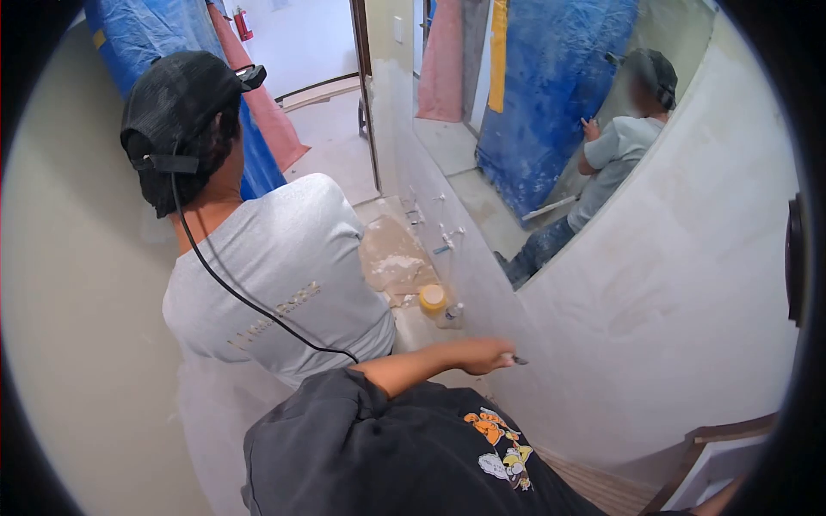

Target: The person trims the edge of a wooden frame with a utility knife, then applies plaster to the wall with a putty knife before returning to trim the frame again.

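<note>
My left hand (487, 355) reaches across in front of my black shirt toward the pale wall (585, 378). Its fingers are closed on a small tool with a dark, flat-looking end (519, 359), which sticks out close to the wall surface; the tool's exact kind is too small to make out. Only a sliver of my right forearm (724, 499) shows at the bottom right edge, and the right hand itself is out of frame.
A person (267, 275) in a grey shirt and black cap stands close at my left. A mirror (551, 112) hangs on the wall above several pipe fittings. A yellow-lidded container (433, 298) sits on the floor by a doorway. Blue sheeting (146, 43) hangs behind the person.
</note>
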`<control>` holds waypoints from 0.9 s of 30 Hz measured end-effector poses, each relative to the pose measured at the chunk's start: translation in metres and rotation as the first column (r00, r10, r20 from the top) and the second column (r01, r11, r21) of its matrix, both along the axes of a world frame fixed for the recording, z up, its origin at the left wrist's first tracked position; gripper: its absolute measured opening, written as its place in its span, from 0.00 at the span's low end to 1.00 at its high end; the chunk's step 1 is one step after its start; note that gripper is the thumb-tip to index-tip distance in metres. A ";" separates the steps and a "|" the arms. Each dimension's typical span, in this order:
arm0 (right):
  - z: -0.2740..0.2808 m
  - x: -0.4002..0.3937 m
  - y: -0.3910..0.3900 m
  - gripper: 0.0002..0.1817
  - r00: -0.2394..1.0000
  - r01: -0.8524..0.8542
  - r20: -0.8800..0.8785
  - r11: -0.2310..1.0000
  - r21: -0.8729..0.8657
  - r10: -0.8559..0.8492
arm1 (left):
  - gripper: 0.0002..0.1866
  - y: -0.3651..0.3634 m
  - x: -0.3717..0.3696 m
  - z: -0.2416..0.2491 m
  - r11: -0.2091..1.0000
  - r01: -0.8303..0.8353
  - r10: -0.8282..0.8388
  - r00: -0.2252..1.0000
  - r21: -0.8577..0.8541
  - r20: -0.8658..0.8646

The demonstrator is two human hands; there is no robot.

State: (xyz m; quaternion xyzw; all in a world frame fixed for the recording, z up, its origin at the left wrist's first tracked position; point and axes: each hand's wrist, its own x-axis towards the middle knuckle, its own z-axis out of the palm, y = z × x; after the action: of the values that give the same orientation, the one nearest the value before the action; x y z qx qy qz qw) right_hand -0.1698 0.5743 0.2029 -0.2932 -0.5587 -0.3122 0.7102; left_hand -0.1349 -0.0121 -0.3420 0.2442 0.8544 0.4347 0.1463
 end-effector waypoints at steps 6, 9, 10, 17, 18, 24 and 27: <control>0.006 0.021 0.022 0.27 0.999 0.028 -0.030 0.992 0.125 -0.024 | 0.13 0.053 -0.011 0.069 0.974 0.144 -0.067 0.919 0.173 -0.388; 0.007 0.050 0.028 0.27 0.999 0.030 -0.040 0.988 0.154 -0.024 | 0.12 0.052 0.011 0.064 0.977 0.152 -0.077 0.907 0.151 -0.413; 0.007 0.057 0.028 0.27 0.999 0.035 -0.046 0.990 0.139 -0.029 | 0.12 0.052 0.019 0.055 0.979 0.149 -0.081 0.908 0.136 -0.410; 0.010 0.127 -0.020 0.26 0.997 0.026 -0.067 1.000 -0.006 -0.027 | 0.12 0.018 0.091 -0.013 0.986 0.102 -0.090 0.992 0.132 -0.092; 0.011 0.139 -0.035 0.26 0.997 0.039 -0.069 0.999 -0.011 -0.039 | 0.13 0.009 0.099 -0.019 0.984 0.090 -0.079 0.994 0.156 -0.072; 0.009 0.182 -0.058 0.27 0.994 0.058 -0.088 0.998 -0.006 -0.058 | 0.14 -0.016 0.125 -0.020 0.988 0.076 -0.067 0.995 0.137 -0.069; -0.002 0.190 -0.046 0.27 0.993 0.066 -0.092 0.998 -0.020 -0.067 | 0.14 -0.012 0.132 -0.021 0.990 0.111 -0.103 0.991 0.086 -0.088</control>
State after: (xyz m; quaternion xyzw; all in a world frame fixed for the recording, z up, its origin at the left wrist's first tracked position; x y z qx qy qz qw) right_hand 0.0203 0.5284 0.2012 -0.3317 -0.5175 -0.3171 0.7222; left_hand -0.0028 -0.0239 -0.3627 0.3140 0.8248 0.4541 0.1223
